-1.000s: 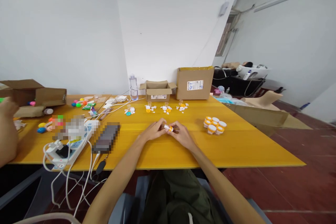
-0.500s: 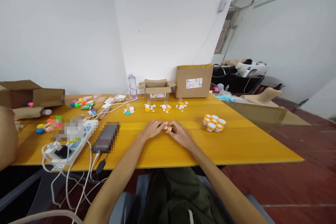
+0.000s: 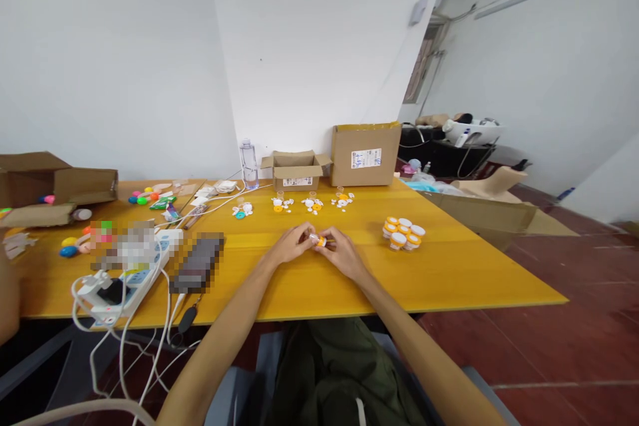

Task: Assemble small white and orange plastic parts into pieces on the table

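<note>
The yellow surface fills the view, with a tall cardboard box at 12 o'clock against the wall and a smaller open box just left of it. A power strip with white cables lies at 9 o'clock. A cluster of small orange-and-white jars sits at 2 o'clock from the hands. At the centre, the left hand and right hand meet around one small jar, both grips closed on it; it seems to lie on its side, long axis left to right, equally near each hand.
</note>
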Tool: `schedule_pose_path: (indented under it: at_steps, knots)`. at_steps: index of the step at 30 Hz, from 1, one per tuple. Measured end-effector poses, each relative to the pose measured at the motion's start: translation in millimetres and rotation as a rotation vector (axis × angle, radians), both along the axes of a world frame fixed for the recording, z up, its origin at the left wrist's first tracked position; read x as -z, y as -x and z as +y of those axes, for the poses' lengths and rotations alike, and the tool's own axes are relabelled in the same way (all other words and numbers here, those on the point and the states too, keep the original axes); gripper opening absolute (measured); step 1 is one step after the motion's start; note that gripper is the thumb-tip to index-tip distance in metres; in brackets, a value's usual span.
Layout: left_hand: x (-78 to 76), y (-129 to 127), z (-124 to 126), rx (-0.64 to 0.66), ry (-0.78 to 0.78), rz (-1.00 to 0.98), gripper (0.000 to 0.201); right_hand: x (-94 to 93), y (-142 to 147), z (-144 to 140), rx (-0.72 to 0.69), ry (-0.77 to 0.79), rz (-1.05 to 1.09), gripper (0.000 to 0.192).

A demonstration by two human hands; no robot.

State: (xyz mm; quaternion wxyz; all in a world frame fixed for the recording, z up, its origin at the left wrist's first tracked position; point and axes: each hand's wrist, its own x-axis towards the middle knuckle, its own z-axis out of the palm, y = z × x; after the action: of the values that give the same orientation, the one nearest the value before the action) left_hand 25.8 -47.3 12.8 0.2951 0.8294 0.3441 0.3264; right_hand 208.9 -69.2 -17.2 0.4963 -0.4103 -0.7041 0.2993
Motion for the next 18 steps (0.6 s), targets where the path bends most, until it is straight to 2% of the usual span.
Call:
schedule_pose_path:
  at_steps: [6,14,18]
  knots:
    - [1.5,-2.7,2.2,-0.049,0.046,0.010,0.029,1.0,0.4,0.0,-0.010,-0.005,-0.013,0.024]
    - [-0.9,-3.6,5.8,0.062,0.062,-0.181,0.024,-3.1,1.0,-0.1,0.038,0.032,0.061,0.031]
    - [2.6,-5.8,10.8,0.073,0.143,-0.249,0.027,-1.8,1.3,1.5,0.046,0.070,0.087,0.038]
